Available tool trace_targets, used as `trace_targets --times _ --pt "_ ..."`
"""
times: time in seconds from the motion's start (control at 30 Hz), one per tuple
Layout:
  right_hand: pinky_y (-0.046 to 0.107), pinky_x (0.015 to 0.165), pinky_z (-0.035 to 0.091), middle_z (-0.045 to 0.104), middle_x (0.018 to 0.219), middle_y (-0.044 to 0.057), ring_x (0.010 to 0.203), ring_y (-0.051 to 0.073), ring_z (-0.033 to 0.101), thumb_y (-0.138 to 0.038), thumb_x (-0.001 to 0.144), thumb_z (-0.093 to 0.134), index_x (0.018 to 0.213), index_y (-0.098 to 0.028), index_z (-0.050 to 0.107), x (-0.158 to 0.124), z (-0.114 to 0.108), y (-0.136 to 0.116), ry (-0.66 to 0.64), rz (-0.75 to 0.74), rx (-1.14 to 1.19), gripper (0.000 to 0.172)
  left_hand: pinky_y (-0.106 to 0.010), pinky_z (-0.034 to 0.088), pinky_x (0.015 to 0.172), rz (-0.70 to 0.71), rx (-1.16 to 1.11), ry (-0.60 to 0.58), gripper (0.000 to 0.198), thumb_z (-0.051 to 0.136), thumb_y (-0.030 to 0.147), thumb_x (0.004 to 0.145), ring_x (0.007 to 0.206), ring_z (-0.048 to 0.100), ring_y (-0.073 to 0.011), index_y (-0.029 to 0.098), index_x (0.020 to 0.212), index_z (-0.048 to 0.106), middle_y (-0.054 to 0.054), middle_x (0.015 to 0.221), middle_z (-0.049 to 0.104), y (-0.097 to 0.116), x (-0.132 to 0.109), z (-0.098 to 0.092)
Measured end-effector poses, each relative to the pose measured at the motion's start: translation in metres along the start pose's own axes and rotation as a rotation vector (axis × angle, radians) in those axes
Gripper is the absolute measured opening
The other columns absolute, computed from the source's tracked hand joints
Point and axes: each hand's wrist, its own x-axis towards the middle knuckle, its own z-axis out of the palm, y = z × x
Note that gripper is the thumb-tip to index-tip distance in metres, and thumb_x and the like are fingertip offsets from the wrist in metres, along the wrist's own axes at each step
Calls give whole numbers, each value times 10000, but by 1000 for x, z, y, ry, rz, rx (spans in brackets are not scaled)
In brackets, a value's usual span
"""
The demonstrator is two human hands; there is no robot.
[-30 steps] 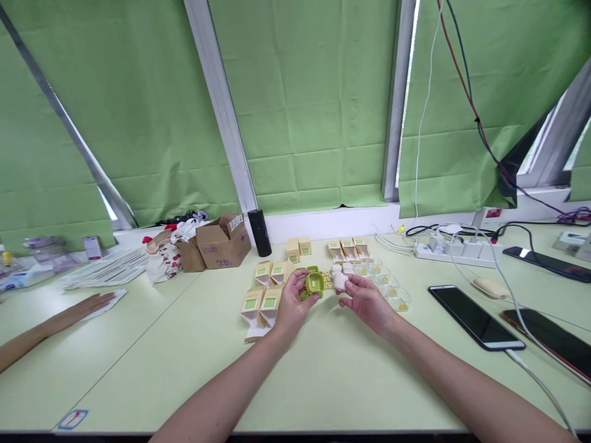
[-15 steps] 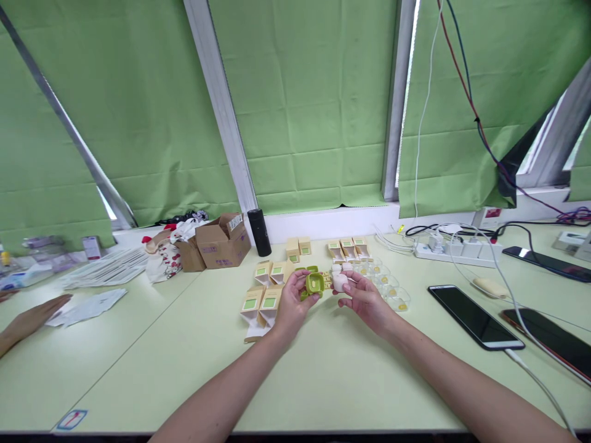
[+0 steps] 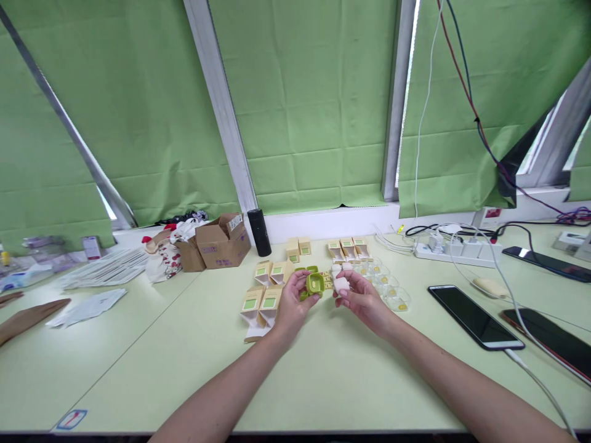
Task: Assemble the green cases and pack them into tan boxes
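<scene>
My left hand (image 3: 290, 303) is closed around a small green plastic case (image 3: 314, 283), held just above the pale green table (image 3: 332, 369). My right hand (image 3: 364, 296) pinches a small white piece (image 3: 341, 283) right beside the green case, the two nearly touching. Tan cardboard boxes with green labels (image 3: 260, 301) lie just left of my left hand. Clear plastic shells with yellow spots (image 3: 388, 286) lie to the right of my right hand.
Brown cartons (image 3: 223, 240) and a black cylinder (image 3: 260, 232) stand at the back. A power strip (image 3: 457, 249) with cables and three phones (image 3: 475, 317) lie at the right. Another person's hand (image 3: 28, 317) rests at the far left near white sheets (image 3: 87, 306).
The other person's hand has drawn back leftward off the white sheets. My right hand has turned the white piece slightly and brought it a little closer to the green case.
</scene>
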Motion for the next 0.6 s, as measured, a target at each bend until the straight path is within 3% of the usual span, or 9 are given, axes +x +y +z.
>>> trace_targets --times 0.13,0.27,0.43,0.6 --pt "301 617 472 658 786 -18 651 138 569 -371 659 992 993 -235 709 3 -2 3 22 -7 -46 458 -367 537 932 8 31 -6 575 898 228 692 1074 716 -261 213 1182 596 -90 1115 784 -1 1 -1" --pt "274 543 424 711 884 13 617 113 526 -373 638 999 960 -214 729 5 -4 4 62 32 -85 449 -373 525 956 39 89 6 553 880 219 715 1098 716 -264 210 1199 613 -95 1125 781 -4 2 -2" --pt "269 541 445 775 987 74 649 130 568 -344 592 1016 976 -201 743 6 -6 2 116 124 -75 492 -374 528 961 71 140 26 526 860 214 736 1108 714 -261 208 1215 642 -103 1164 771 -6 2 -3" --pt "290 599 499 763 946 85 760 181 652 -326 602 1007 1002 -182 779 5 -5 -3 67 95 -32 483 -379 531 960 57 158 38 522 843 193 740 1110 713 -261 210 1222 645 -103 1171 770 -6 2 -3"
